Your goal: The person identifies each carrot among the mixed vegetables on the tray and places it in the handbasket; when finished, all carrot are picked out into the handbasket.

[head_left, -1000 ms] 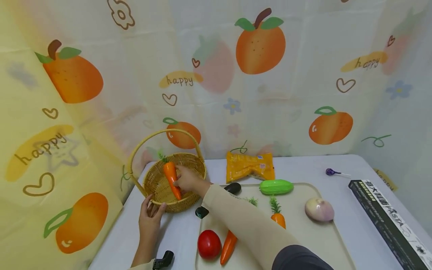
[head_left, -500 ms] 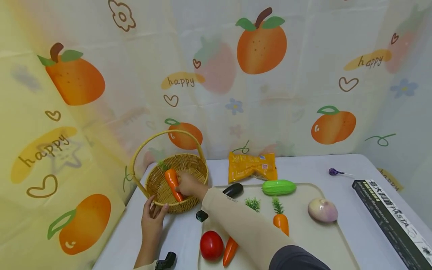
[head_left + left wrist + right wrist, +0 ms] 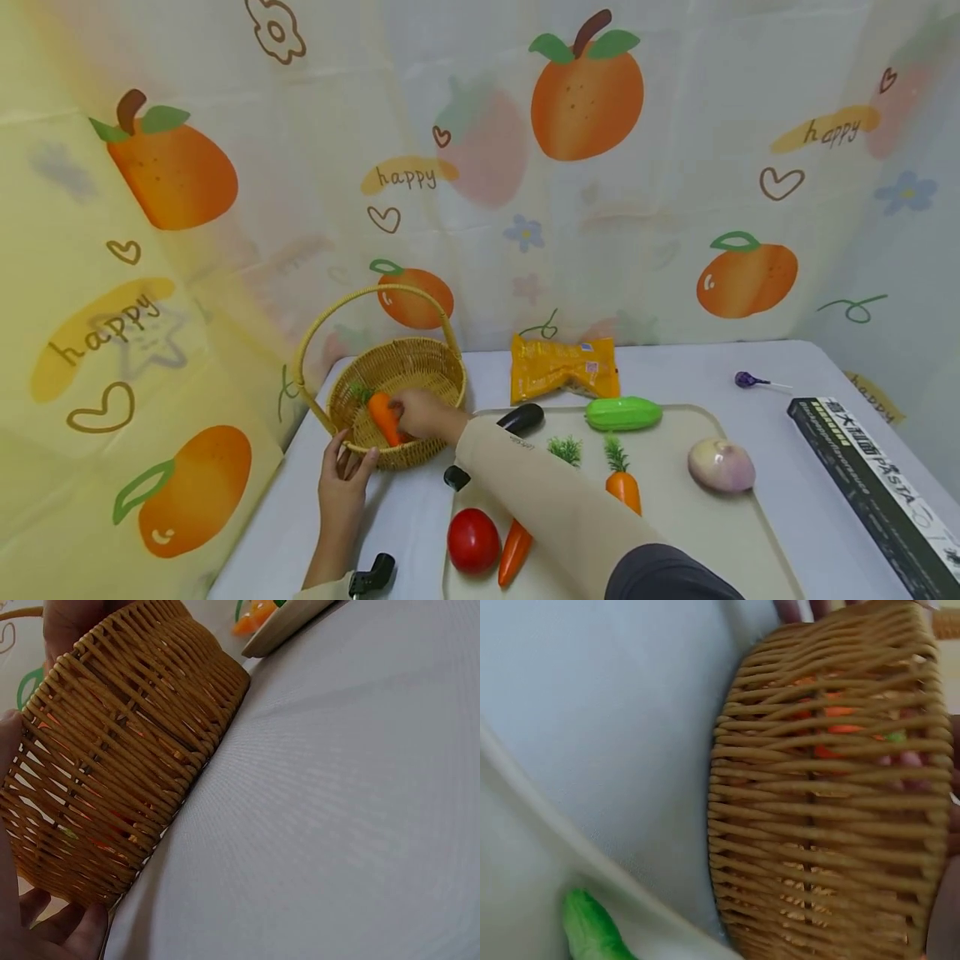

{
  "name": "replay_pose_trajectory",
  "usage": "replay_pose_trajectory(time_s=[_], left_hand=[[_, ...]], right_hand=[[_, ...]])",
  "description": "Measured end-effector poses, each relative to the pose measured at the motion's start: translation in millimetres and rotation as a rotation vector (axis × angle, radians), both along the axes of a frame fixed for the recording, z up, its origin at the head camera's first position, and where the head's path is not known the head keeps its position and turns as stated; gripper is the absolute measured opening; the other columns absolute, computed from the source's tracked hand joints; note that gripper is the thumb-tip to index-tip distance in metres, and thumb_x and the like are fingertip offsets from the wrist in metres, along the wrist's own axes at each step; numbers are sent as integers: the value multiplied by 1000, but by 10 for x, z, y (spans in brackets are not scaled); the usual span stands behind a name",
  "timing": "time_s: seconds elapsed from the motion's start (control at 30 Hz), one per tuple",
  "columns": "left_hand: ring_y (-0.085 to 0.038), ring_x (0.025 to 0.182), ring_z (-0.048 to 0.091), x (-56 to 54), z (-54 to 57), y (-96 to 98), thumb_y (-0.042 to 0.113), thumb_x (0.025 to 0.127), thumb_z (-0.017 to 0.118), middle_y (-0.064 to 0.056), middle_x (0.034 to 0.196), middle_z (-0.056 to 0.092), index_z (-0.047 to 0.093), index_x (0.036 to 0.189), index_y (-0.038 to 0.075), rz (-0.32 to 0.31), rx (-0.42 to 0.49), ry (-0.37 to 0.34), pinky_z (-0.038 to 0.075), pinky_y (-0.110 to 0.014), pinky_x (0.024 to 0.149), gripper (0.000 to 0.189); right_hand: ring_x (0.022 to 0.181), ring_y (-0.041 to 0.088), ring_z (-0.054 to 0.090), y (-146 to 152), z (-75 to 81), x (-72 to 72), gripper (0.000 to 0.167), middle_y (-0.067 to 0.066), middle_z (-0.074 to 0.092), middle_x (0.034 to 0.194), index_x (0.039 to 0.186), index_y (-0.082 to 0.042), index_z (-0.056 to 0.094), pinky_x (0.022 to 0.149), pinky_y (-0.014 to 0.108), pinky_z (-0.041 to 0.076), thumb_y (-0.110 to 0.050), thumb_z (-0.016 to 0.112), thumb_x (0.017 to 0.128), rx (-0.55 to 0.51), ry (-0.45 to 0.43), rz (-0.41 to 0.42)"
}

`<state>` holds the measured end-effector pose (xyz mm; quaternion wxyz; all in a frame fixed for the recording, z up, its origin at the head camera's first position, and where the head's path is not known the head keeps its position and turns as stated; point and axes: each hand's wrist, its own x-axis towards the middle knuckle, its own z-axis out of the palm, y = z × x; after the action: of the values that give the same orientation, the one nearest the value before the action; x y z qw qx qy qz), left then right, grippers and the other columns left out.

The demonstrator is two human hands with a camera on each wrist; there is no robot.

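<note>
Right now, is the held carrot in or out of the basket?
In: the right grip holds the carrot inside the basket, orange showing through its weave.

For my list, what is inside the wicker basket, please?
A carrot, in the right hand's grip. That grip and the basket's front wall hide part of the bottom; anything there is unseen.
</note>
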<state>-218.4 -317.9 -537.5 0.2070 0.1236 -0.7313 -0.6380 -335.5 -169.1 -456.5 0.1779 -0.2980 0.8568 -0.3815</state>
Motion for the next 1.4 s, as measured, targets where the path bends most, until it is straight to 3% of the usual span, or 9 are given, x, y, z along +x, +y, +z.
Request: replay_pose_trajectory(time_s=[0.13,0.23,0.43,0.6,0.93,1.2,1.4], left_hand=[[-35,134,39,-46,-3,4,32,89,72,-17,152,32,33,149,13,0,-33,-18,42,-6,83,73],[-32,133,41,-72,-5,9,35,89,71,-14,152,33,34,149,16,15,-58,-43,43,-9,85,73],[-33,133,40,-130,-14,53,35,89,72,-14,154,31,32,151,15,-5,-39,-45,44,-12,88,76],[-32,133,40,-108,-41,51,36,89,72,-16,152,32,32,150,16,-13,-22,-37,43,-6,82,76],[-32,135,38,-39,-10,-37,33,90,70,-10,156,25,31,151,18,18,-55,-69,43,-11,87,74],[-35,134,38,-15,-19,-34,30,91,71,-13,156,25,30,152,17,38,-55,-74,41,-5,81,74],[-36,134,38,-46,-13,20,30,91,70,-12,157,24,30,152,18,33,-59,-93,42,-7,83,74]], right_hand=[[87,17,64,194,97,-21,39,4,64,103,128,-1,59,73,28,56,2,65,90,-213,-149,-29],[86,25,67,416,170,-26,41,9,64,108,130,-3,58,71,32,57,-1,68,90,-297,-185,-13],[86,24,67,1112,299,-63,40,16,61,113,130,-3,58,73,37,58,-2,67,91,-299,-139,23],[85,24,66,1705,254,16,38,18,61,111,129,0,58,72,39,58,0,66,91,-262,-129,-1],[85,23,65,2545,101,493,40,14,61,108,129,-2,58,69,36,58,-4,68,91,-301,-103,-148],[88,22,63,3097,-33,893,44,17,61,110,131,3,55,68,32,57,-9,69,91,-286,-137,-282],[83,20,62,3328,-158,1172,56,13,61,112,134,-1,53,64,32,57,-13,76,85,-252,-162,-454]])
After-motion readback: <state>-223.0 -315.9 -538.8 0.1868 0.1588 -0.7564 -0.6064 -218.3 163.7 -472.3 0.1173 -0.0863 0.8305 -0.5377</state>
